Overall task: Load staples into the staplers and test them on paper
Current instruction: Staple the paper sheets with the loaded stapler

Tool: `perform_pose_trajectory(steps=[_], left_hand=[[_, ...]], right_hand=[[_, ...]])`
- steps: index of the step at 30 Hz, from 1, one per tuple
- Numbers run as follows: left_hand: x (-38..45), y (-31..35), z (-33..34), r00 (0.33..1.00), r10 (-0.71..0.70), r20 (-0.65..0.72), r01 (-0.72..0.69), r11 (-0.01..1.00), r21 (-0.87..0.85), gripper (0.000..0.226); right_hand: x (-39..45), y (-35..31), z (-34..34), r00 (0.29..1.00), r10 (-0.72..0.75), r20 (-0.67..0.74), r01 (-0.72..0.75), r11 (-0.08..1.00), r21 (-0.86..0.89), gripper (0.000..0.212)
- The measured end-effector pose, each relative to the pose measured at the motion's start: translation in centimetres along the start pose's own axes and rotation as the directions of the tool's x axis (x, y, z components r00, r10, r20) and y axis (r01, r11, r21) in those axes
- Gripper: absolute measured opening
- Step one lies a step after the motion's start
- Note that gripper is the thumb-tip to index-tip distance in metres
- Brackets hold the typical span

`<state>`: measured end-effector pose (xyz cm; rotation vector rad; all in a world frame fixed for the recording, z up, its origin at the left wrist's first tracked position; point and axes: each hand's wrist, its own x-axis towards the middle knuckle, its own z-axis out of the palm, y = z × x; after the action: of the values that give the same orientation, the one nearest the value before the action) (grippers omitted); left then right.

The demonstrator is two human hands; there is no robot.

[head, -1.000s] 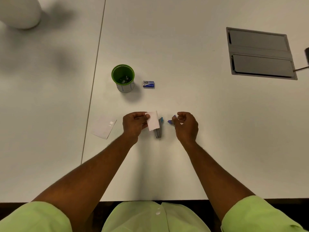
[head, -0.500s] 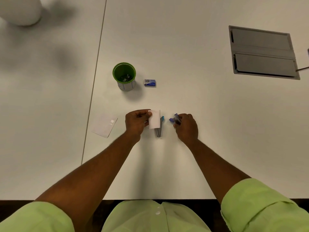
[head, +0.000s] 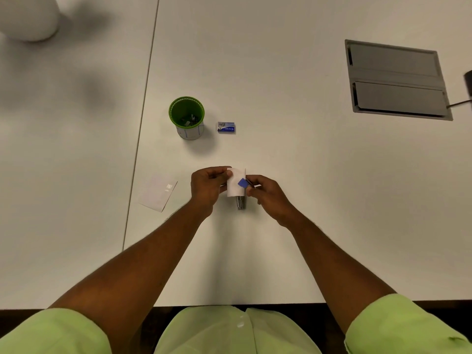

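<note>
Two hands meet at the centre of the frame: the left hand (head: 208, 183) pinches a small white paper slip (head: 234, 186) by its left edge, and the right hand (head: 265, 194) curls round a small blue stapler (head: 242, 183) set against the slip. Paper this light and floppy probably needs holding close to the stapling point; the stapler looks stiff and easy to squeeze. Beneath them a grey metal stapler (head: 240, 202) lies on the table (head: 281, 154), crowding the work. Left lies another paper (head: 158, 192). Farther up stand a green cup (head: 186, 118) and a staple box (head: 226, 127); a grey hatch (head: 397, 79) sits upper right.
</note>
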<state>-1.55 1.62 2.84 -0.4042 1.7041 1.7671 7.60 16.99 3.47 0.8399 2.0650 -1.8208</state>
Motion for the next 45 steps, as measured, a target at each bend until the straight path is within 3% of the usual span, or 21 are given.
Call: perform_pose_trajectory(steps=[4, 8, 16, 28, 32, 35, 39, 45], left_hand=[[0.0, -0.2, -0.1, 0.999, 0.024, 0.023, -0.025, 0.999, 0.039, 0.013], [0.1, -0.5, -0.1, 0.999, 0.025, 0.044, -0.029, 0.995, 0.097, 0.02], [0.2, -0.7, 0.2, 0.997, 0.063, 0.049, -0.07, 0.984, 0.166, 0.021], [0.1, -0.4, 0.4, 0.997, 0.024, 0.078, -0.031, 0.995, 0.092, 0.019], [0.0, -0.3, 0.5, 0.995, -0.019, 0.099, 0.007, 0.992, 0.123, 0.019], [0.0, -0.3, 0.5, 0.996, -0.025, 0.085, 0.01, 0.986, 0.166, 0.012], [0.1, -0.1, 0.5, 1.0, -0.021, 0.019, 0.018, 0.99, 0.143, 0.005], [0.4, -0.2, 0.3, 0.994, -0.11, -0.023, 0.111, 0.992, 0.065, 0.011]], right_hand=[[-0.3, -0.3, 0.2, 1.0, -0.02, 0.005, 0.02, 0.999, -0.048, 0.019], [-0.5, -0.2, 0.2, 0.998, -0.068, -0.02, 0.064, 0.988, -0.142, 0.026], [-0.3, -0.2, 0.3, 0.996, -0.045, -0.078, 0.034, 0.99, -0.138, 0.025], [0.5, 0.2, 0.8, 0.968, -0.093, -0.231, 0.024, 0.958, -0.285, 0.033], [0.3, -0.1, 0.8, 0.97, -0.103, -0.218, 0.052, 0.972, -0.227, 0.031], [0.0, -0.4, 0.6, 0.986, -0.094, -0.139, 0.08, 0.991, -0.106, 0.028], [-0.2, 0.0, 0.4, 0.997, -0.067, -0.048, 0.063, 0.995, -0.071, 0.021], [0.1, 1.6, -0.6, 0.975, 0.012, -0.22, 0.002, 0.998, 0.067, 0.011]])
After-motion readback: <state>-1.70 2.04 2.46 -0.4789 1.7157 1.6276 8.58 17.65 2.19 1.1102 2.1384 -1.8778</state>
